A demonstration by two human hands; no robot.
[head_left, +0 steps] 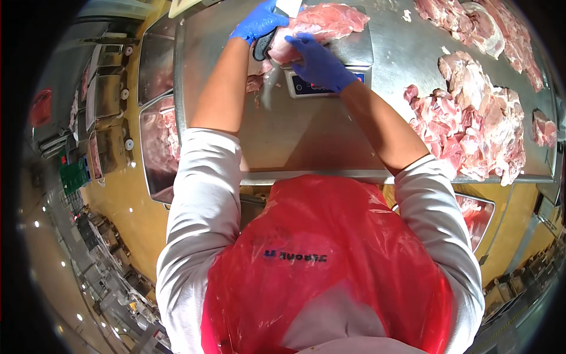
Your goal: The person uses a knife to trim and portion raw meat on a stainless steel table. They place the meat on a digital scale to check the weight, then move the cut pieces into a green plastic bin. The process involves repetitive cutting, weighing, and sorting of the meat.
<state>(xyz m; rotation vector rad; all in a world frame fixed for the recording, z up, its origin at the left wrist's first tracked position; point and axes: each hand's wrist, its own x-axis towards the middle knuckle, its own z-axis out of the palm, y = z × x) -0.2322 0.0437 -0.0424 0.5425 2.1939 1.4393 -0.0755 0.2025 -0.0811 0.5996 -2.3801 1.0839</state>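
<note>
A pale pink slab of raw meat (321,22) lies over the steel platform (354,52) of a scale with a dark display panel (306,88). My left hand (256,25) has its fingers bent at the slab's left side, beside a white flat object (288,6) and a black curved piece (260,49); what it grips is unclear. My right hand (318,62) grips the lower side of the slab, fingertips on its surface. Small scraps (254,82) lie left of the scale on the steel table (277,141).
Large heaps of cut meat (471,124) (466,17) cover the table's right side, with a separate piece (543,127) at the edge. Steel bins with meat (159,141) stand at the left, another tray (474,218) at lower right. Racks (106,118) line the yellow floor (130,224).
</note>
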